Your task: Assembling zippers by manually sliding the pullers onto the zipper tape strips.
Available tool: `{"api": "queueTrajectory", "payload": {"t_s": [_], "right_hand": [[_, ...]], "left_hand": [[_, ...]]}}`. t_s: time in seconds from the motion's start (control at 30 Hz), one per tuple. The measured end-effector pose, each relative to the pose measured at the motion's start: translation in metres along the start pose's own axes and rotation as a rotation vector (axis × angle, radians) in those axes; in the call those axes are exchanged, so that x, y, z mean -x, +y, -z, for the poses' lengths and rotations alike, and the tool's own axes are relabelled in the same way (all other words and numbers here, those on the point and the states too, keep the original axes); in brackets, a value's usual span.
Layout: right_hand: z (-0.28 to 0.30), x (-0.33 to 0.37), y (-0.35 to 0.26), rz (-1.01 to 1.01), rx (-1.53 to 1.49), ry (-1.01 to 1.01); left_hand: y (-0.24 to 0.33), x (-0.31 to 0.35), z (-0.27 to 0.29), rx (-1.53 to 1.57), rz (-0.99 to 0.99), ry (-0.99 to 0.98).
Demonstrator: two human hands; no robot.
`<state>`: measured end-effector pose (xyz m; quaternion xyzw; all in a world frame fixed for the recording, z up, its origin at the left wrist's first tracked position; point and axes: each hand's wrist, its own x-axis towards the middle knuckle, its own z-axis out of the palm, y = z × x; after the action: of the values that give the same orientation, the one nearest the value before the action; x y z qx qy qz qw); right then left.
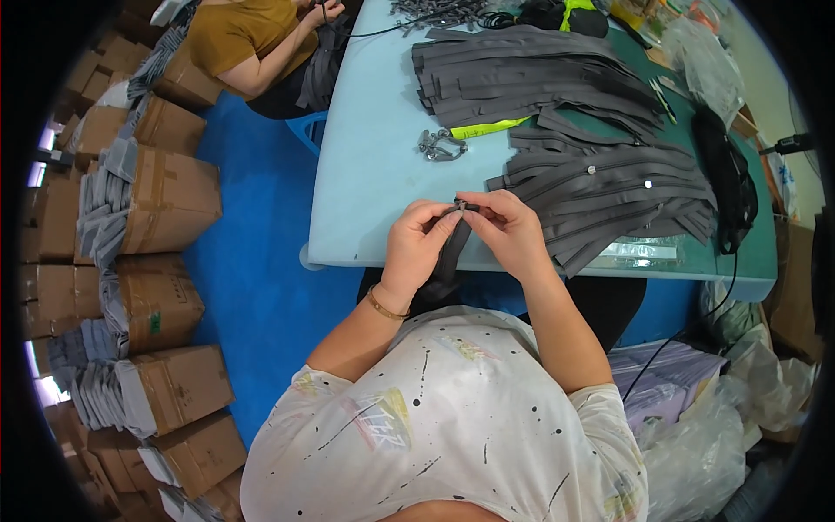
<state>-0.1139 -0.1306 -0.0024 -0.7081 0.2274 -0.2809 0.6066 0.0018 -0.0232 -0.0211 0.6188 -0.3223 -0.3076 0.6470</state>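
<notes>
Just over the table's near edge, my left hand (417, 242) and my right hand (511, 233) meet, thumbs and fingertips pinched together. Between them is the end of a dark grey zipper tape (450, 258), whose length hangs down toward my lap. A small dark piece, which looks like a zipper slider (461, 205), shows at the fingertips; the fingers partly hide it. Ahead of my hands lies a small cluster of metal zipper sliders (444, 146). Beside my right hand a bundle of grey zipper tapes (609, 187) is spread out, with a second bundle (531, 74) behind it.
The table (357, 200) carries a loose slider heap (435, 12), a yellow-green strip (490, 128), a black pouch (726, 178) and plastic bags (704, 56). At far left a co-worker (252, 43) sits holding dark material. Cardboard boxes (170, 200) line the left side.
</notes>
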Motion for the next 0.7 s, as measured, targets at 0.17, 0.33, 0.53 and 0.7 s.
{"api": "queueTrajectory", "payload": {"t_s": [0.17,0.33,0.53,0.7], "right_hand": [[-0.003,0.000,-0.001,-0.038,-0.021,0.034],[-0.004,-0.001,-0.001,-0.030,-0.040,0.046],[-0.010,-0.003,0.001,-0.098,-0.197,0.079],[-0.008,-0.005,0.005,-0.139,-0.332,0.074]], "left_hand": [[0.005,-0.002,-0.006,0.213,0.037,0.022],[0.010,-0.003,-0.006,0.194,-0.035,0.004],[0.003,-0.006,-0.001,0.170,-0.015,-0.009],[0.004,-0.011,0.008,0.419,0.123,-0.001]]}}
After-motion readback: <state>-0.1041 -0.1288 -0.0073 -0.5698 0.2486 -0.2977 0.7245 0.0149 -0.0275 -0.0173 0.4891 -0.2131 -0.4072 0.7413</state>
